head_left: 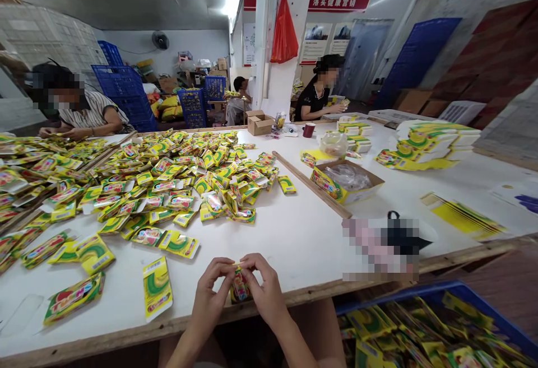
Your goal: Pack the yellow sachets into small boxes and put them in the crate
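From where I stand, the person has a small printed carton (240, 289) right in front of them, at the near edge of the white counter (294, 253), with its bright lettering facing up toward them. The left hand (216, 285) and the right hand (265, 290) close in on it from either side, each grip a narrow pinch: thumbs on the lettered face, fingertips nearly meeting over the top end, the carton between them. I can't tell whether its lower end rests on the wooden edging (168, 326) or hangs just clear of it. It looks to be thin card, so I'd expect it to weigh very little and to be stiff along its folded edges, yet easy to dent in the middle of a panel. The shine on the cartons in the heap (168, 189) suggests a smooth, slightly slippery coating. I'd take it by the two narrow sides near the top, lightly, leaving the thumbs free for the end; squeezing the broad faces could well bow them, and a hard push on a flap might crease or tear it.
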`<state>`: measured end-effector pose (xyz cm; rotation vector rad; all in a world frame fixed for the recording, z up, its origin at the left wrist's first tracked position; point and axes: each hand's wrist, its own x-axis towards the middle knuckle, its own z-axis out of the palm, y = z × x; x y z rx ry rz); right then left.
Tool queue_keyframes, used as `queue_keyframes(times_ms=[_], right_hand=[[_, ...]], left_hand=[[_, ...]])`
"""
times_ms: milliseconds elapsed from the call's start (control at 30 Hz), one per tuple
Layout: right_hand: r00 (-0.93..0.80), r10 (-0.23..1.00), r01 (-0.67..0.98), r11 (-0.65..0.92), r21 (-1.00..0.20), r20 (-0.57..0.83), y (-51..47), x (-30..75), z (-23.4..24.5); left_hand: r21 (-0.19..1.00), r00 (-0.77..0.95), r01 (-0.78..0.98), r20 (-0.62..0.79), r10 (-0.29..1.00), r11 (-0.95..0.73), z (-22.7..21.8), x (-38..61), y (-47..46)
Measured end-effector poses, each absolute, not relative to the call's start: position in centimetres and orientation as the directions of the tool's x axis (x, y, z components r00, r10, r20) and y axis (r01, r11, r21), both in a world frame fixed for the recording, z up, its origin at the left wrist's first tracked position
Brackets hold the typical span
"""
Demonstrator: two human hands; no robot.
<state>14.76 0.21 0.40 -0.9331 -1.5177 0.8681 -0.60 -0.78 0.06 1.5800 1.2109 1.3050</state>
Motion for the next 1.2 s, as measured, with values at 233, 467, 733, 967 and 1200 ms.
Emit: queue_keyframes(times_ms=[233,467,733,967,1200], right_hand=[[-0.083,0.923,0.082,0.383,-0.920,0.376,0.3,14.7,0.2],[-0.078,0.943,0.104,0.330,-0.938,0.323,0.1,14.3,0.5],[-0.054,0.955,0.112,0.297,-0.948,0.293,0.1,14.0,0.2],[-0.060,0.947,0.081,0.318,-0.944,0.314,0.2,14.3,-0.2],[-0.125,0.954,0.119,0.287,-0.951,0.272,-0.1,14.2,-0.6]], left_hand=[[0.948,0.006,0.180,0.266,0.964,-0.262,0.2,-0.2,-0.6],[0.907,0.103,0.262,0.312,0.944,-0.328,0.7,-0.9,-0.9],[0.938,-0.075,0.275,0.239,0.968,-0.210,0.2,0.4,-0.8],[0.908,0.090,0.235,0.334,0.938,-0.346,-0.4,-1.1,-0.5],[0.949,0.090,0.188,0.239,0.967,-0.252,-0.9,-0.5,-0.7]])
